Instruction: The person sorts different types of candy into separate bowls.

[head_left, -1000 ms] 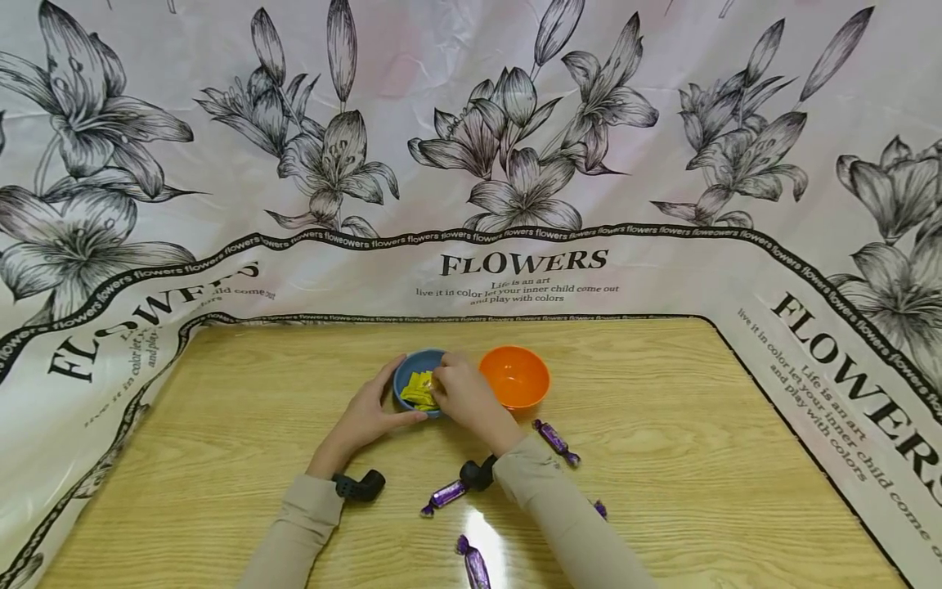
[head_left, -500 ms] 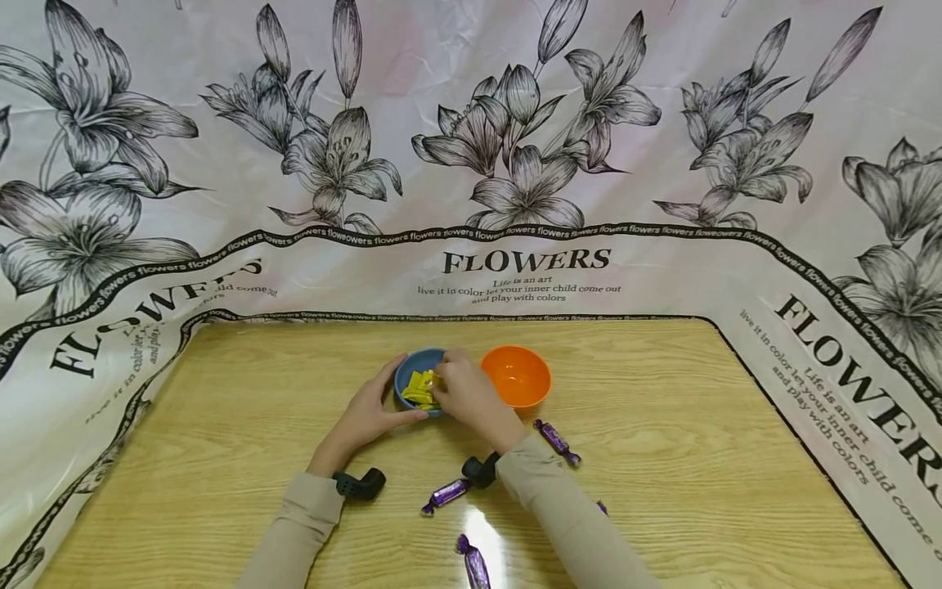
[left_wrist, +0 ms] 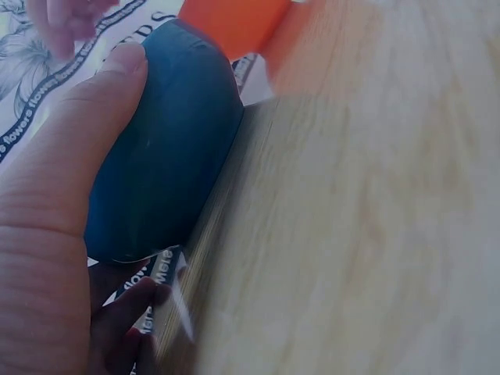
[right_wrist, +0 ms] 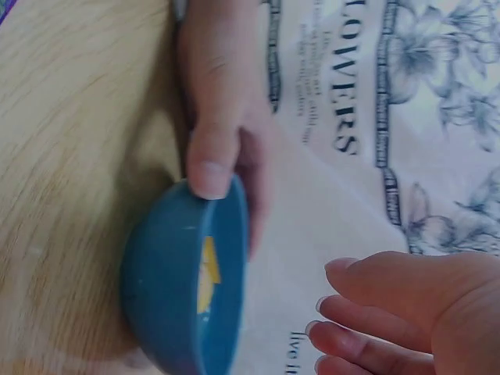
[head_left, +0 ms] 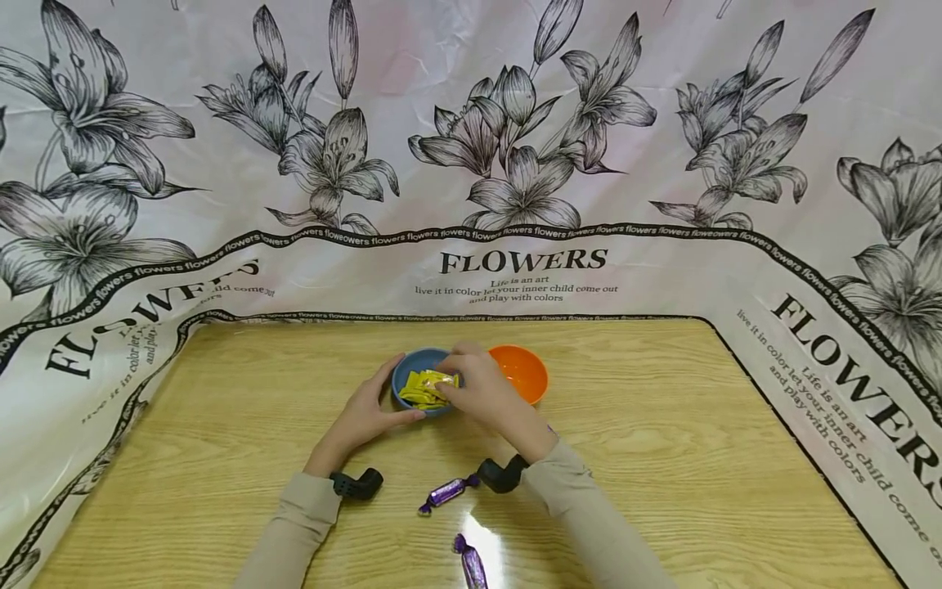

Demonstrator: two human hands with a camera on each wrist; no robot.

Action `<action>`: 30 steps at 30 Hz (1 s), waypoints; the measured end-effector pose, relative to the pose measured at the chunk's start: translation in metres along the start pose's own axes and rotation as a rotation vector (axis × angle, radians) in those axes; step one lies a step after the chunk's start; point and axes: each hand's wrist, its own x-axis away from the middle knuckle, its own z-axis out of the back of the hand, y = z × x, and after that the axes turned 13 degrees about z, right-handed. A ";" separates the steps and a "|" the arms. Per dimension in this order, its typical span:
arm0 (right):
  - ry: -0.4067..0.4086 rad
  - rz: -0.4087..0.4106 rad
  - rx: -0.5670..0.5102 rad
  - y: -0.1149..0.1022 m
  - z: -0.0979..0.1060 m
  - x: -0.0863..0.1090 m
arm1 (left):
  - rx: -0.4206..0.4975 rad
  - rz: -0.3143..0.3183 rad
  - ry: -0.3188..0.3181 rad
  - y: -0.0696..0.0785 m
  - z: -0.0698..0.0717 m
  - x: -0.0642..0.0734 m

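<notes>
My left hand [head_left: 368, 411] holds the blue bowl [head_left: 425, 360] from its left side, thumb at the near side and fingers around the far side. Several yellow-wrapped candies [head_left: 421, 393] lie in it. Over the bowl's right rim is my right hand [head_left: 482, 386]. The right wrist view shows the right hand's fingers [right_wrist: 336, 301] loosely bent, with a gap to the thumb and nothing held between them. Also in that view, the left thumb [right_wrist: 211, 178] rests on the rim of the bowl. An orange bowl [head_left: 528, 372] stands just right, partly covered by the right hand.
Two purple-wrapped candies, one by the right wrist camera [head_left: 447, 492] and another candy [head_left: 473, 564] nearer the front edge, lie on the wooden table [head_left: 699, 458]. A bit of purple shows beside the right forearm. A flower-printed sheet [head_left: 526, 278] rises behind the table.
My right hand has shifted right, uncovering more yellow candies and covering more of the orange bowl. The right arm now hides most of the purple candies on its right. The left hand stays put.
</notes>
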 end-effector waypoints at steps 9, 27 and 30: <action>0.001 0.021 -0.109 -0.005 0.016 0.033 | 0.000 -0.019 0.011 0.003 -0.002 -0.002; -0.416 0.011 -0.329 0.003 -0.012 0.090 | 0.003 0.013 0.011 0.002 -0.004 -0.005; -0.436 0.004 -0.325 0.002 -0.014 0.091 | -0.001 0.014 0.011 0.002 -0.004 -0.005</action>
